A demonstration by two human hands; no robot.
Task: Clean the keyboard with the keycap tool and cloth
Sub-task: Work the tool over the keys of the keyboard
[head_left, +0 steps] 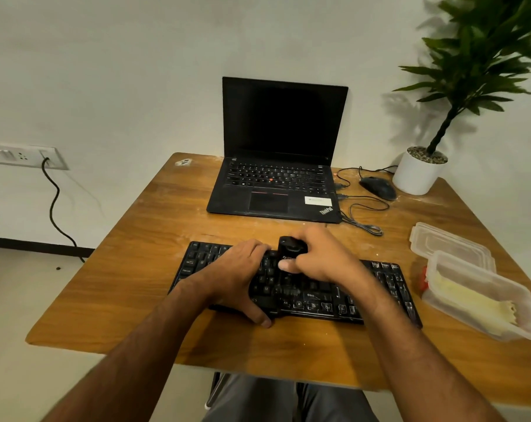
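Wooden table (142,269) fills the view, its near edge above the person's lap. On it lies the black keyboard (319,296), long, flat and stiff, probably light enough to slide, so it wants pinning down. The left hand (236,278) does that, fingers spread over the left keys, thumb hooked over the front edge. The right hand (322,257) has its fingers curled tight around the small black keycap tool (290,246), standing upright over the upper middle rows; its tip is hidden, so whether it grips a cap cannot be told. Right of the keyboard, a clear container (483,296) holds something pale yellow, perhaps the cloth. Farther back stand a laptop (282,153) and a mouse (378,187).
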